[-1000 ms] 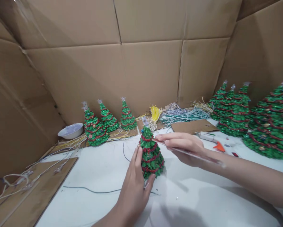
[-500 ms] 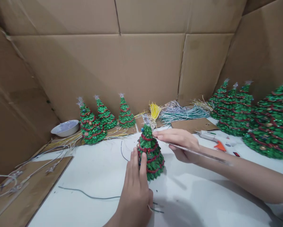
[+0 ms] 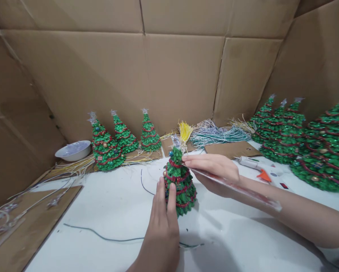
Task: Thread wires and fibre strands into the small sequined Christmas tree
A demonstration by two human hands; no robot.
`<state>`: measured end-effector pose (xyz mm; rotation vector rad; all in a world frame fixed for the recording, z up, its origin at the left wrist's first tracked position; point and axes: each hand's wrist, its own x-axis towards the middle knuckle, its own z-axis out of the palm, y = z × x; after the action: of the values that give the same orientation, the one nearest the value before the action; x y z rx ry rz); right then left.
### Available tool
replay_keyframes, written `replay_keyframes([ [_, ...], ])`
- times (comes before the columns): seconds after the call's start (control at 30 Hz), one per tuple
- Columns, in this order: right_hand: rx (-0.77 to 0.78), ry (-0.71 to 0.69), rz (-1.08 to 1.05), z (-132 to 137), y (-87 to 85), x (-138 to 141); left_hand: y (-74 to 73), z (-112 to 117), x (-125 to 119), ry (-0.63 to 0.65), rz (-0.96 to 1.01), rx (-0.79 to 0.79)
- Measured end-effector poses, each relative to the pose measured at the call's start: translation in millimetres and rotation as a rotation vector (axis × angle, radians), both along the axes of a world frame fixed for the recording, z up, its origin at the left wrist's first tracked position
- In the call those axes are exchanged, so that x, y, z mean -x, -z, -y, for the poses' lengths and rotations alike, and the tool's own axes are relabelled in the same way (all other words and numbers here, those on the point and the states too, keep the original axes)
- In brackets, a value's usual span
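Observation:
A small green tree ornament (image 3: 180,177) with red garland and a clear star on top stands on the white tabletop (image 3: 124,211) at centre. My left hand (image 3: 161,230) rests against its near side, fingers together and stretched up along it. My right hand (image 3: 214,168) reaches in from the right, its fingertips touching the upper part of the tree. It holds a long clear flat strip (image 3: 243,189) that runs back along my forearm.
Three small trees (image 3: 121,138) stand at the back left beside a white bowl (image 3: 73,150). Larger trees (image 3: 299,139) crowd the right side. Bundles of yellow and teal wire (image 3: 211,134), a glue gun (image 3: 251,164), loose wires (image 3: 107,238) and cardboard walls surround the table.
My left hand moved from cupping the tree's left side to lying flat against its near side. The tree appears turned slightly. The view tilted a little downward.

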<state>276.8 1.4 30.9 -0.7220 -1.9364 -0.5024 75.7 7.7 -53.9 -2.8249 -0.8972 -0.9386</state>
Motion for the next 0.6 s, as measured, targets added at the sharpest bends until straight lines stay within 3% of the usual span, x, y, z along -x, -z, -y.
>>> replay_keyframes([
  [0.1, 0.054, 0.02, -0.065, 3, -2.6, 5, -2.9, 2, -1, -0.032, -0.024, -0.049],
  [0.2, 0.092, -0.006, -0.139, 5, -4.5, 10, -11.8, 4, 0, -0.072, -0.017, -0.232],
  [0.3, 0.099, -0.028, -0.194, 6, -6.0, 12, -21.9, 6, 4, 0.048, -0.022, -0.424],
  [0.37, 0.098, -0.034, -0.192, 6, -7.0, 12, -26.0, 7, 5, 0.146, 0.002, -0.441],
  [0.47, 0.103, -0.042, -0.161, 6, -8.7, 12, -27.8, 12, 3, 0.155, 0.107, -0.21],
  [0.6, 0.122, -0.017, -0.14, 6, -12.6, 13, -29.7, 17, -3, -0.109, 0.348, 0.509],
])
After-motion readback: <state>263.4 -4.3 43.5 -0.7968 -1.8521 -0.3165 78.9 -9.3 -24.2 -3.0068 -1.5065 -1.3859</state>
